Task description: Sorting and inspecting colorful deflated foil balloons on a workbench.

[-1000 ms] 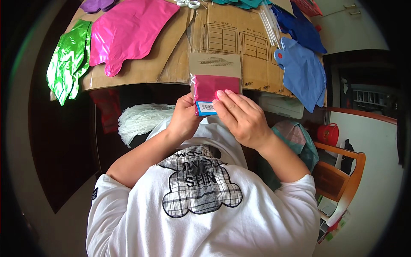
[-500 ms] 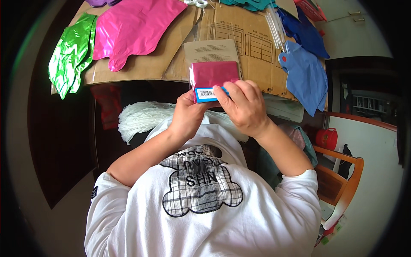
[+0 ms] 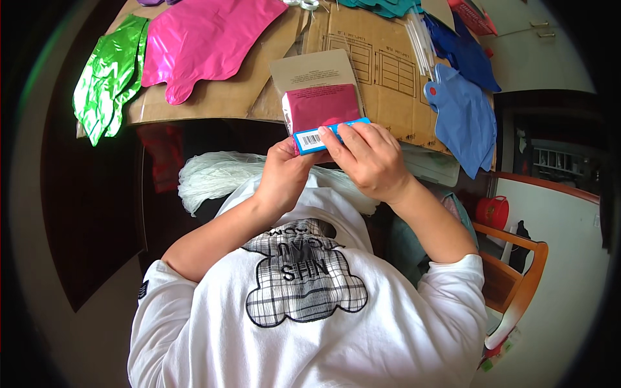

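Left hand [image 3: 283,171]: as I watch, pinches corner of magenta packet [image 3: 320,108].
Right hand [image 3: 371,159]: half-curled, gripping it at barcode label [image 3: 312,140].

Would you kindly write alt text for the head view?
A person's left hand and right hand hold a flat transparent packet containing magenta material, with a blue label; beyond, a shiny pink foil piece lies on brown cardboard.

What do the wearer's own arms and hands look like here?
The left hand and right hand are ungloved, with no watch or bracelet visible. Both forearms are bare; loose white sleeves end near the elbows, the left bearing a small dark patch.
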Available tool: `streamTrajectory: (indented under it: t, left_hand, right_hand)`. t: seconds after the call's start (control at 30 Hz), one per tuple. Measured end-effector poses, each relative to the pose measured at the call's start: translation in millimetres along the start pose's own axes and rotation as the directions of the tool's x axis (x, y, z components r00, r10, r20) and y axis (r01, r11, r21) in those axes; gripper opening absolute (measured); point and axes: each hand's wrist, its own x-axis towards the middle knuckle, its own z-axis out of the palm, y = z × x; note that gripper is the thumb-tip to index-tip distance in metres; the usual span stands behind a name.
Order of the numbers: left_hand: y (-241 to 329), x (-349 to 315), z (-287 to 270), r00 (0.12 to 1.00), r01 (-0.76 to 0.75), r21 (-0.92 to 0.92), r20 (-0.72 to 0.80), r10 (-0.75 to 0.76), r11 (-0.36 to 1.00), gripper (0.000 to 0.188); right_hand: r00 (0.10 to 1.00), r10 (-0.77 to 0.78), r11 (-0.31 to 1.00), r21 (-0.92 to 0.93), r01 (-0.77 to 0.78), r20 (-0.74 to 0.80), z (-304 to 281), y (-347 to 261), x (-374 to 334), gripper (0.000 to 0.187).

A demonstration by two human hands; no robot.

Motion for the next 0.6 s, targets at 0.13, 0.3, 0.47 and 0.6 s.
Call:
streamTrajectory:
  t: [0.13,0.3,0.47,0.6]
  left_hand:
    - [-1,-1,-3,1.000,0.010,-0.010,0.012,-0.010,1.000,0.021]
    - [-5,-2,-5,1.000,0.014,-0.023,0.004,-0.014,1.000,0.021]
    - [-6,-3,-7,0.999,0.023,-0.089,0.029,-0.020,0.996,0.023]
    - [0,-4,-10,0.994,0.101,-0.227,0.069,-0.087,0.969,0.023]
  right_hand:
    - [0.997,-0.025,0.999,0.039,0.022,0.078,-5,2,3,0.032]
    - [0.982,-0.055,0.996,0.085,0.040,0.181,-7,5,6,0.034]
    - [0.990,-0.020,1.000,-0.002,0.020,0.139,-1,2,10,0.037]
    - [0.993,0.053,0.998,-0.036,-0.050,0.109,2,-4,8,0.038]
